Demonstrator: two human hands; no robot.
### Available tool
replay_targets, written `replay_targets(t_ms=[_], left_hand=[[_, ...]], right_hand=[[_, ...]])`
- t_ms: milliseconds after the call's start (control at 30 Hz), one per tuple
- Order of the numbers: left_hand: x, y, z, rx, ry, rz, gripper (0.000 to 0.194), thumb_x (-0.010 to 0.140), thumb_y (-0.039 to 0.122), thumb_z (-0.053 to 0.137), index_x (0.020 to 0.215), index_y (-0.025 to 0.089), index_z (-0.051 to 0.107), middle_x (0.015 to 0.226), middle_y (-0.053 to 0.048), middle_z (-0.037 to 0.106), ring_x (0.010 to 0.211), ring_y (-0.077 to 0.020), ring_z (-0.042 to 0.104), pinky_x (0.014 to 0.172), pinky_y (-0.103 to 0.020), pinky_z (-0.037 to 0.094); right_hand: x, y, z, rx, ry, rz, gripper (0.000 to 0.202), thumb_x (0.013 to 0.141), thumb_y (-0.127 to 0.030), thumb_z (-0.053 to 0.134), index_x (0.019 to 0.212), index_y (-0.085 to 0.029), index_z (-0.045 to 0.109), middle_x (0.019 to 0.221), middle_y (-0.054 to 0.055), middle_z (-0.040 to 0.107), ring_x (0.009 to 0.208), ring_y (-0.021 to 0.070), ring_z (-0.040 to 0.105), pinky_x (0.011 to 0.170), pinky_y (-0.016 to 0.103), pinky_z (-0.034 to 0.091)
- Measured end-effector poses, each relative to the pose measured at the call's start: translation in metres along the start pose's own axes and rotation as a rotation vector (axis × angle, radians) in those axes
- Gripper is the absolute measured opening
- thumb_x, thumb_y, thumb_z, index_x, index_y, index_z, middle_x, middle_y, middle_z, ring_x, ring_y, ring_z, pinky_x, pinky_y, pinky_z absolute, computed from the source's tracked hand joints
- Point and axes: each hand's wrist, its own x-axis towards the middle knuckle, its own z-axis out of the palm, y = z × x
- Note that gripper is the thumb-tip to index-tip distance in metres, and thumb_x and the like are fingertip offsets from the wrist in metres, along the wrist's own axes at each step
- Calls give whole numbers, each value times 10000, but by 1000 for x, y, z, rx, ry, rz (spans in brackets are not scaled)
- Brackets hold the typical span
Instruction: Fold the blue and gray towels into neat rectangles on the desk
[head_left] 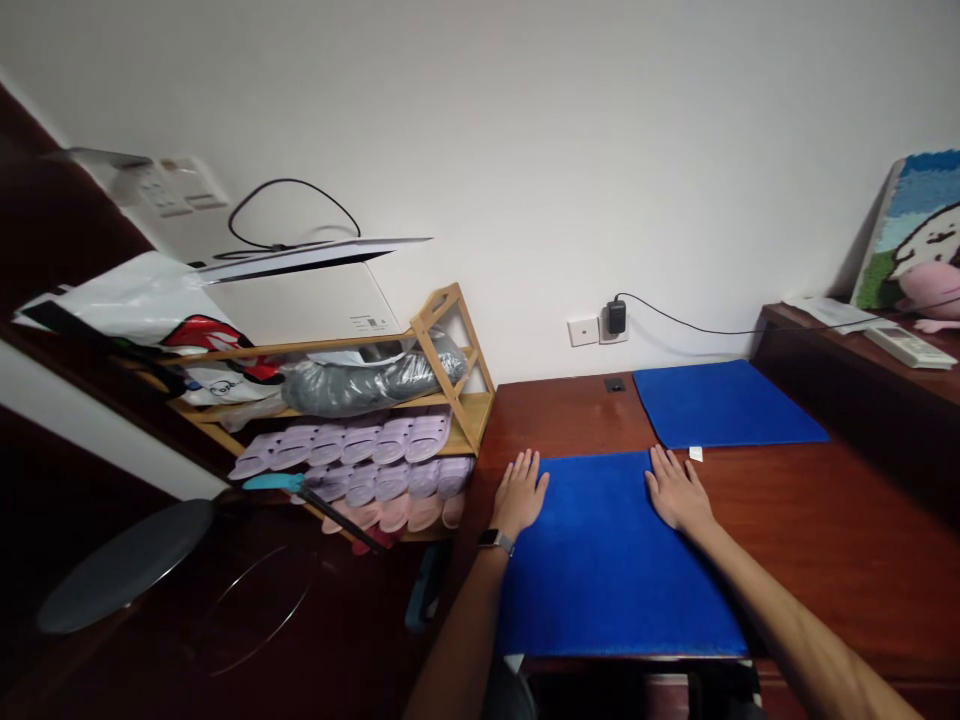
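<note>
A blue cloth mat (607,560) lies flat on the reddish-brown wooden desk (847,540), reaching its front edge. On its far left corner rests my left hand (520,495), palm down with the fingers stretched out; a watch (496,541) is on that wrist. My right hand (679,490) lies flat over the far right corner, fingers extended forward. Neither hand grips anything. Beyond the right hand, a second blue mat (727,405) is spread near the wall, with a small white tag (696,454) at its near edge.
Left of the desk stands a wooden rack (461,365) with several pairs of slippers (375,440), bagged items and a white box (307,300). A round stool (124,565) is at lower left. A black plug adapter (616,317) trails a cable right, toward a raised shelf with a remote (909,346).
</note>
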Motion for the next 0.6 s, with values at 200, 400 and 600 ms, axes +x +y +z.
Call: replay_targets(t_ms=[200, 400, 600], left_hand=[[1, -1, 6, -9, 33, -10, 620, 1096, 439, 260, 1627, 132, 349, 1686, -136, 341, 1581, -252, 269, 1294, -446, 232], [2, -1, 9, -32, 52, -12, 631, 1087, 444, 264, 1651, 164, 298, 1685, -125, 346, 1582, -258, 267, 1292, -466, 236], [5, -4, -2, 10, 12, -1, 613, 1076, 376, 270, 1644, 150, 315, 1684, -125, 351, 1579, -255, 280, 1294, -478, 219]], right_hand=[[0, 0, -1, -33, 25, -3, 709, 1042, -407, 134, 1663, -78, 227, 1726, 85, 226, 1605, 232, 176, 1299, 471, 124], [1, 6, 5, 22, 24, -95, 704, 1054, -433, 141, 1666, -97, 232, 1733, 74, 215, 1607, 196, 151, 1300, 407, 140], [1, 0, 0, 16, 19, -50, 706, 1052, -410, 141, 1661, -65, 223, 1733, 83, 200, 1607, 223, 159, 1300, 416, 146]])
